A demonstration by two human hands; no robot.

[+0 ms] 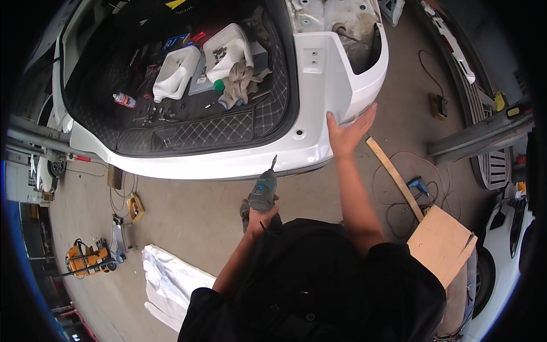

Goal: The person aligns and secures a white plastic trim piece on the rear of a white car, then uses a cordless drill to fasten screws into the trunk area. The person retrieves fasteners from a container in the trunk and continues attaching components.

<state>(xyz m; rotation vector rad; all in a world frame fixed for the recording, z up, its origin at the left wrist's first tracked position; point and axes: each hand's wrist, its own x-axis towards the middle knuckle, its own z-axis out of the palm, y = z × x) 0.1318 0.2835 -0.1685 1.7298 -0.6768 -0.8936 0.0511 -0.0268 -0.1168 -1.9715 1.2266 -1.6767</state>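
Note:
In my left hand (pixel 261 220) is a teal and grey cordless driver (pixel 263 192), its bit pointing up and away toward the rear edge of a white car. The bit's tip appears just short of the white bumper (pixel 310 153) or over its edge; I cannot tell if it touches. My right hand (pixel 348 135) lies open at the car's right rear corner, thumb apart from the outstretched fingers, against or very near the white panel. Ahead of both hands the boot (pixel 211 128) is open, with a quilted black lining.
Inside the boot are two white plastic containers (pixel 176 74) (pixel 228 51), work gloves (pixel 239 85), a spray can (pixel 124 100) and small loose parts. A wooden strip (pixel 393 176), cardboard (pixel 439 242), a blue power tool (pixel 419 185) and cables lie right. White sheeting (pixel 171 279) covers floor at left.

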